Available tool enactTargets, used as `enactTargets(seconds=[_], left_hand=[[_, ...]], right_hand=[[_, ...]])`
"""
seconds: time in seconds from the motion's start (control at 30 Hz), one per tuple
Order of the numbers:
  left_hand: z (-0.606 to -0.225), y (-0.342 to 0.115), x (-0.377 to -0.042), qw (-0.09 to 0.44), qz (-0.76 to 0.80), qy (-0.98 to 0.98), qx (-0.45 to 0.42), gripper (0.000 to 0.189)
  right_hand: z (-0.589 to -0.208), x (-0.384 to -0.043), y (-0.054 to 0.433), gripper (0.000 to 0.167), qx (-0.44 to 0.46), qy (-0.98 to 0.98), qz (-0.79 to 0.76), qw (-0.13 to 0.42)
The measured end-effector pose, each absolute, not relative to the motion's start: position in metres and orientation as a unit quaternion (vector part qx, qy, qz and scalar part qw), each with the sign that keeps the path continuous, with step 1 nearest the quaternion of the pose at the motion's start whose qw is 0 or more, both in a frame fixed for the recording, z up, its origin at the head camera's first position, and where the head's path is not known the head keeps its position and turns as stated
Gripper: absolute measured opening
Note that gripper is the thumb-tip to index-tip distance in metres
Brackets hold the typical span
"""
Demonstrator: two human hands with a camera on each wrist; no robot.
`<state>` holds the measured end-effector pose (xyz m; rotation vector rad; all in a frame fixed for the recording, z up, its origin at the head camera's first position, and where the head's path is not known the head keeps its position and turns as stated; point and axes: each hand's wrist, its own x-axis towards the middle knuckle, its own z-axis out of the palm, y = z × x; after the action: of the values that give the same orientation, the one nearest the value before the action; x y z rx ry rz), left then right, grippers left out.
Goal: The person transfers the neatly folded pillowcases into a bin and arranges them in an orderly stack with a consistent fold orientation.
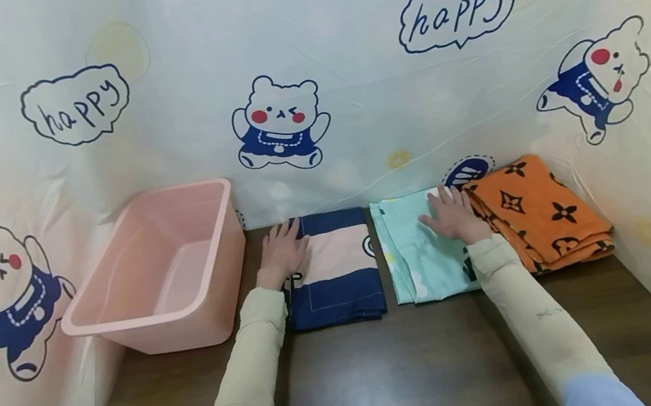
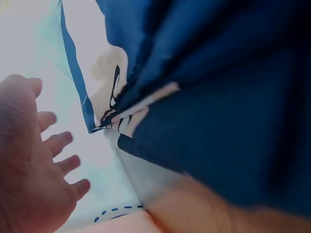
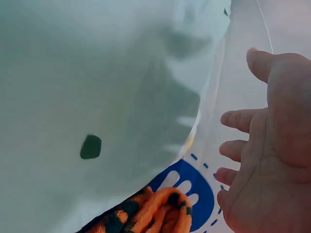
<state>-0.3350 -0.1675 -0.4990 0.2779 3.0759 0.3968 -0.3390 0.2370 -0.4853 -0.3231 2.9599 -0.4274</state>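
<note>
Navy-and-pink folded cloth [image 1: 341, 299] lies flat at mid-table, and my left hand [image 1: 284, 251] is over its left edge. The fingers of that hand [image 2: 39, 160] are spread and hold nothing in the left wrist view. Further right, a folded mint-green cloth [image 1: 417, 245] is partly covered by my right hand [image 1: 455, 213], near its far right corner. In the right wrist view my right hand [image 3: 267, 145] has extended, separated fingers with nothing in them. A folded orange cloth with black motifs [image 1: 543, 213] lies right of the mint one. Whether either hand touches a cloth, I cannot tell.
A pink plastic basin [image 1: 138, 321] stands on the left of the dark wooden table [image 1: 406, 376], beside the navy cloth. A pale curtain with bear prints [image 1: 363, 117] rises behind the table and along both sides.
</note>
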Motion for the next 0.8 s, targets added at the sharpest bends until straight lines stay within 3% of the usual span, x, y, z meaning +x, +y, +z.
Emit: enactTargets(seconds=[0.23,0.5,0.8], left_hand=[[-0.496,-0.176,-0.315,0.076,0.151,0.983,0.073,0.068],[-0.498,-0.18,-0.308,0.071,0.129,0.988,0.049,0.055],[-0.501,-0.182,-0.306,0.074,0.114,0.99,0.025,0.053]], right_hand=[[-0.49,-0.332,0.216,0.064,-0.155,0.978,-0.131,0.052],[-0.495,-0.324,0.176,0.049,-0.203,0.971,-0.121,0.02],[-0.507,-0.318,0.132,0.038,-0.242,0.965,-0.092,0.035]])
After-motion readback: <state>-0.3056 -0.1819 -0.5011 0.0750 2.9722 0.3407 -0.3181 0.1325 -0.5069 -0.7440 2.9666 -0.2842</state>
